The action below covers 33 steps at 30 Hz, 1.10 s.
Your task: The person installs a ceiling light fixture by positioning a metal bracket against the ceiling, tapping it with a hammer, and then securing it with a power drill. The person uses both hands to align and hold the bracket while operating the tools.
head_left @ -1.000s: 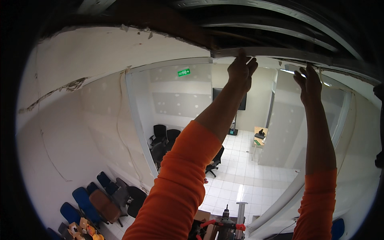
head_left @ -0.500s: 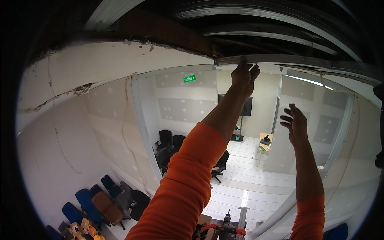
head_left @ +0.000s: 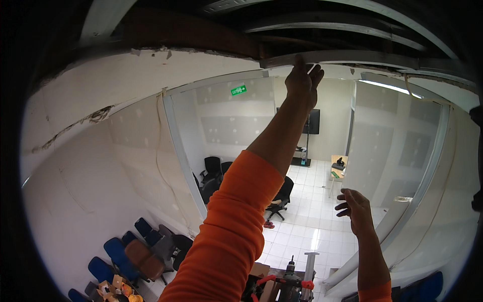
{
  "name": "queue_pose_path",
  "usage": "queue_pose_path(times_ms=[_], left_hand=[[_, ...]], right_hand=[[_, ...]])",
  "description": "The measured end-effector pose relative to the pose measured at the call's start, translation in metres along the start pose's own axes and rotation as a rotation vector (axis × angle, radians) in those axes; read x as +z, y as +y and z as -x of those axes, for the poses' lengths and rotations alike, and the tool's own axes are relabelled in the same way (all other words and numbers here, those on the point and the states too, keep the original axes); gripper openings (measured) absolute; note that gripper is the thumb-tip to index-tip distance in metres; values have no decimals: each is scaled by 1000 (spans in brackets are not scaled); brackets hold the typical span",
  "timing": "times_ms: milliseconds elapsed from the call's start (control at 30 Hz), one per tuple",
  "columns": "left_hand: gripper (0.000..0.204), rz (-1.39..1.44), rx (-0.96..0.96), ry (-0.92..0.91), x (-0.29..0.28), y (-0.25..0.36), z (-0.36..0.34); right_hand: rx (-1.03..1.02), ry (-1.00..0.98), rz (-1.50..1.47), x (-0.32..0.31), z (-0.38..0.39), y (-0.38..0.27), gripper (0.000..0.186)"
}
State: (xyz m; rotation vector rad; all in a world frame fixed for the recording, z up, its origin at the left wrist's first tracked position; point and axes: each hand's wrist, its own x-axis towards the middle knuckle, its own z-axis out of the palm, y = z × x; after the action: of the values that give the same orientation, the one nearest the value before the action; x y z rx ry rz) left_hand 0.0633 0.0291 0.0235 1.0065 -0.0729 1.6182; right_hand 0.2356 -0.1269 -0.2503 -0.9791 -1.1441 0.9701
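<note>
My left hand (head_left: 303,80) is raised high, its index finger or thumb pressed to a grey metal channel (head_left: 347,59) that runs along the edge of the ceiling opening. Its other fingertips reach up to the channel's lower edge, so the hand holds it from below near its left end. Lower and to the right, my right hand (head_left: 355,211) hangs in the air with loosely bent fingers apart and nothing in them. Both arms wear orange sleeves (head_left: 236,201).
Metal ceiling profiles (head_left: 342,27) curve overhead. Below stand a power drill (head_left: 291,266) and a red-handled tool (head_left: 266,280) on a cluttered top. Office chairs (head_left: 146,256) line the left wall; a screen (head_left: 313,122) and a desk (head_left: 338,163) are farther back. A green sign (head_left: 239,90) hangs on the wall.
My right hand has dropped well down and slightly left. My left hand stays at the metal channel. The view has tilted, showing more floor.
</note>
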Motion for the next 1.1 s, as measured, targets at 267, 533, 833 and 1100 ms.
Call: queue_pose_path(times_ms=[267, 533, 833, 1100], left_hand=[[57, 21, 2, -51, -4, 2, 27], [55, 6, 6, -54, 3, 7, 24], [65, -61, 26, -68, 8, 7, 17], [58, 4, 11, -23, 12, 10, 27]], right_hand=[[118, 53, -90, -26, 18, 37, 41], [164, 99, -154, -41, 20, 56, 40], [207, 89, -198, -42, 24, 76, 40], [256, 114, -207, -46, 32, 93, 41]])
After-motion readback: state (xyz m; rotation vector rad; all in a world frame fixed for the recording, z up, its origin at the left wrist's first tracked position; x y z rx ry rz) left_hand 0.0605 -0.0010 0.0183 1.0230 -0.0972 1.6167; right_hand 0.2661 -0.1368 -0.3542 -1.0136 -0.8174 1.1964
